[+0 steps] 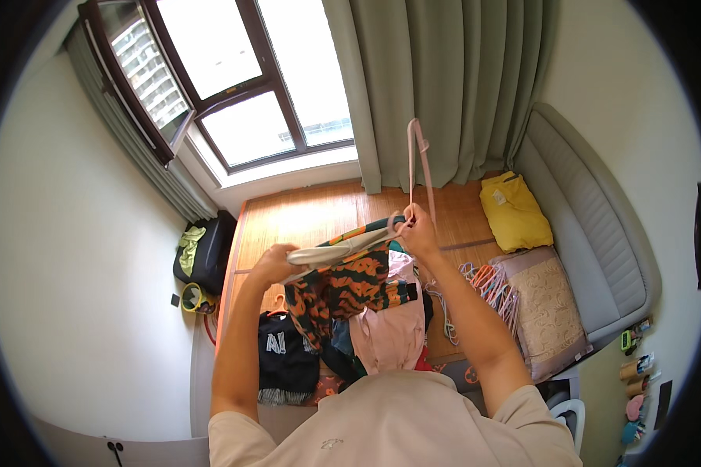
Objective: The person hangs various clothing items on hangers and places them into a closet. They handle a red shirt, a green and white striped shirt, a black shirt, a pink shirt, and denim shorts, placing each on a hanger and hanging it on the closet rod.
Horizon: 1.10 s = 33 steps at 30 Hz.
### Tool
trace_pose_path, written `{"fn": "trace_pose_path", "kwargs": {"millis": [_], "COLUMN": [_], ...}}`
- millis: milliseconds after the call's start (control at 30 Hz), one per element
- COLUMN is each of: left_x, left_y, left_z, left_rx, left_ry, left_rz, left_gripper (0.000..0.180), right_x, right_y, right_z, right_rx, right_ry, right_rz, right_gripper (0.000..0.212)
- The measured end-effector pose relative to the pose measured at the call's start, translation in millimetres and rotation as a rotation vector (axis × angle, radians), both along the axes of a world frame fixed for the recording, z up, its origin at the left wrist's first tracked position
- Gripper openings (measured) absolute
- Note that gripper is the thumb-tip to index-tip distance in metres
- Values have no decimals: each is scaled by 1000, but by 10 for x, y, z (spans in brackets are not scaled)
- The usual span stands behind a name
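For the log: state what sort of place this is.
Most likely a bedroom in a home. A bed with a padded grey headboard and pillow sits beside green curtains, with clothes piled on it.

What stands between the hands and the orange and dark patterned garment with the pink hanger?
Nothing visible does. The left hand already grips the orange and dark patterned garment, and the right hand holds its top edge with the thin pink plastic hanger.

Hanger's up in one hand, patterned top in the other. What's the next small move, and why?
Probably lower the pink hanger into the neck of the orange patterned top. The right hand holds the hanger above the garment, while the left hand holds the top's edge stretched out, and the hanger is not yet inside.
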<state>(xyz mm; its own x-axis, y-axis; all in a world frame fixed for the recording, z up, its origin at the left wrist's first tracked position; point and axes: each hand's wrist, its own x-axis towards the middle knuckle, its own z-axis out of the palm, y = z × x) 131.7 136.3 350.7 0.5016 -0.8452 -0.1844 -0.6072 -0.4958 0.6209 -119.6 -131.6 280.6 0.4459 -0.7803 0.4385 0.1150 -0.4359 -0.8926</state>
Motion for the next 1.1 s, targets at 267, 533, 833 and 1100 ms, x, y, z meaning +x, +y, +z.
{"fn": "trace_pose_path", "kwargs": {"millis": [267,533,833,1100], "left_x": [-417,-338,-668,-841], "left_y": [-205,-378,-536,-681], "left_z": [-340,-401,-490,-466], "left_rx": [-203,-116,-627,-475], "left_ry": [745,-129,1065,1069], "left_rz": [283,129,329,331], "left_gripper": [34,30,29,25], "right_x": [-108,-284,-439,-535], "right_y": [-195,-226,-140,-56], "right_z": [-198,-533,-642,46], "right_rx": [213,178,147,267], "right_ry": [229,251,228,-298], "right_rz": [-6,-65,40,-63], "right_gripper": [27,25,24,35]}}
